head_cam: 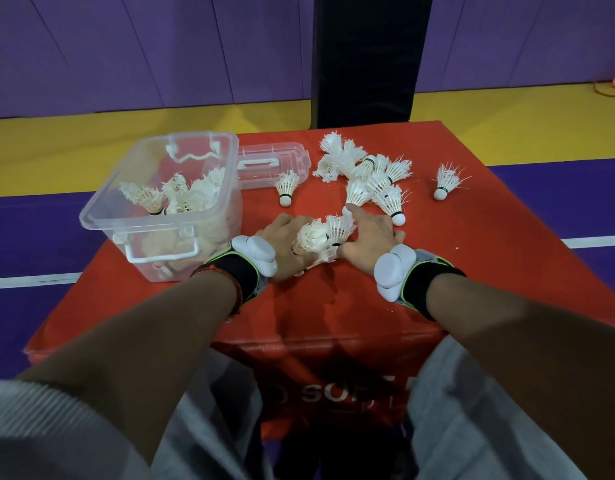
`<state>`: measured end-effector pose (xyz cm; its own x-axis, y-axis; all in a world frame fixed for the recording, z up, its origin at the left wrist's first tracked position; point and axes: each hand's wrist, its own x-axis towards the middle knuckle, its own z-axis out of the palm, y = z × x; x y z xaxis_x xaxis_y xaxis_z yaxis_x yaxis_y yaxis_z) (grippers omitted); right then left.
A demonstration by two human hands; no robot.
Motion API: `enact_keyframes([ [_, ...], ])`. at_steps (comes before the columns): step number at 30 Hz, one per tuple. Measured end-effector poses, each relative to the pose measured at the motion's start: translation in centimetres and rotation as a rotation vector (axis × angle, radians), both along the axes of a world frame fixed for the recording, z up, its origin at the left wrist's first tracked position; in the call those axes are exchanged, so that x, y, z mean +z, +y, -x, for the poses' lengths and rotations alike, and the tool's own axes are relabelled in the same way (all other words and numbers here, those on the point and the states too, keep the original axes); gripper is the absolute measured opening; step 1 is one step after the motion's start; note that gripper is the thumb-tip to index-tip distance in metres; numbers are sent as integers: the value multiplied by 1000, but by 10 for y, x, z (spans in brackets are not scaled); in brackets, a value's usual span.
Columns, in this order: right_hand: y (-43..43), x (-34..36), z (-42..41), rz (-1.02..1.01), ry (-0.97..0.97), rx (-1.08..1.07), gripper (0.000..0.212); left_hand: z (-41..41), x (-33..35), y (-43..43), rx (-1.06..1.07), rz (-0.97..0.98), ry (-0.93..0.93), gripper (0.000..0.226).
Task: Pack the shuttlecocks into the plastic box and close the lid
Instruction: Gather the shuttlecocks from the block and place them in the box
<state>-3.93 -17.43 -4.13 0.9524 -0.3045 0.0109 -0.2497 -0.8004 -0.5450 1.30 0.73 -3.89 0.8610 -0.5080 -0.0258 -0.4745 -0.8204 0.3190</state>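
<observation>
Roughly, the packing looks partway through. The plastic box [133,225] stands open at the left of the frame on the red padded table [472,271]. It already holds a loose layer of packed shuttlecocks [174,195], feathers pointing every way, with plenty of room above them. Its clear lid [271,161] lies flat just behind and to the right of the box, close beside it, so the closing step is not yet done. More shuttlecocks are out on the table than I can count with certainty. A tangled heap [365,171] sits in the upper middle of the frame, a single shuttlecock [287,188] stands cork-down just in front of the lid, and a lone shuttlecock [446,181] lies well apart toward the right. In the centre of the frame both hands close in from either side on a small bunch [325,233] of shuttlecocks. The left hand [285,244] lies against the bunch's left side, but its fingers are hidden under the feathers, so I cannot tell whether they are curled round anything. The right hand [368,237] is spread, its fingers fairly straight, pressing the bunch from the right with one fingertip touching a cork at the heap's near edge. I judge that this bunch goes into the box next. After that, the heap and the two strays are still to gather before the lid can go on.
</observation>
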Motion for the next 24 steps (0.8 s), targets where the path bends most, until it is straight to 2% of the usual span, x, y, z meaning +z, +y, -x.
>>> enact_keyframes([
  [3, -3, 6, -4, -29, 42, 9, 85, -6, 3, -1, 14, -36, 7, 70],
  [6, -6, 4, -10, -71, 57, 5, 79, -10, 6, -5, 65, -16, 33, 68],
  [11, -16, -5, -18, -129, 57, -82, 47, -14, 13, -11, 148, -8, 58, 66],
  [15, -25, -9, -16, -160, 64, -135, 13, -13, 17, -10, 210, -29, 90, 70],
  [20, -31, -5, -2, -213, 86, -152, 29, -6, 21, -11, 308, -45, 123, 70],
  [24, -33, 4, 10, -231, 101, -144, 24, 2, 25, -11, 384, -53, 140, 71],
])
